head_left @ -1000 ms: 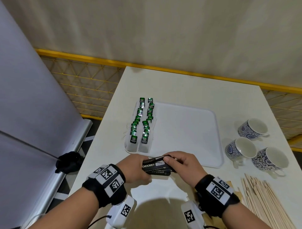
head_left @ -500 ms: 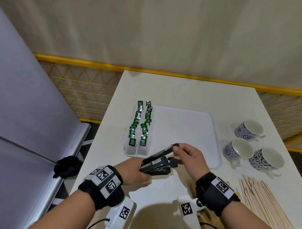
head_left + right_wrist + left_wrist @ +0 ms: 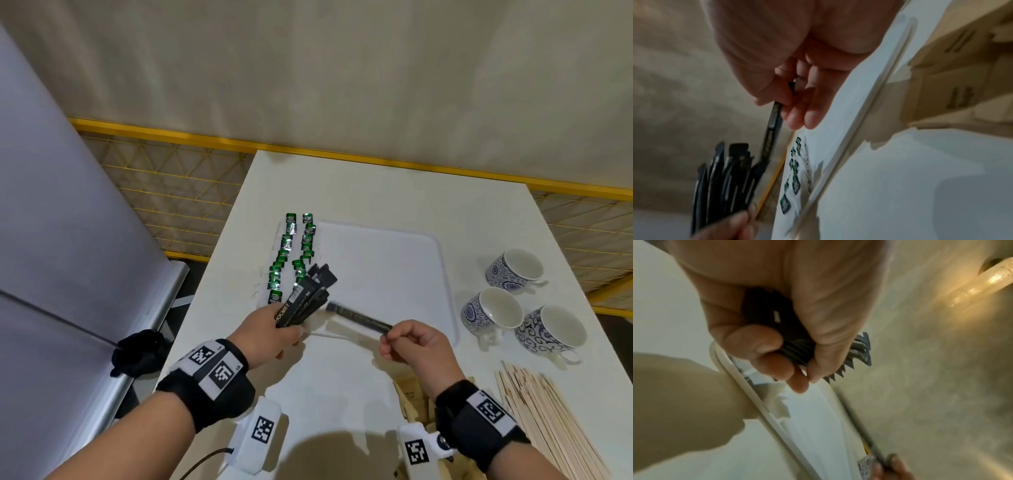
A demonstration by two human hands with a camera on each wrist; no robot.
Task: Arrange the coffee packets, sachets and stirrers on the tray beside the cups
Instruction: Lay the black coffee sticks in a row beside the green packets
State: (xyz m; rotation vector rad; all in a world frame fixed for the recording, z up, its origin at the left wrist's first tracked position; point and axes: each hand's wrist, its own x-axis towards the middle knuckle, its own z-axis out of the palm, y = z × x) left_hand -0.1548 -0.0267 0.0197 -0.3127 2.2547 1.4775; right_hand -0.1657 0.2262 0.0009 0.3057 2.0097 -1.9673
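Head view: green sachets already rowed on tray; left hand grips black packet bundle; right hand pinches one packet above tray; stirrers, brown sachets wait on surface.

A white rectangular counter stands against a beige fabric wall. A yellow metal mesh fence runs behind it. A grey panel stands left, a black glove beside it.
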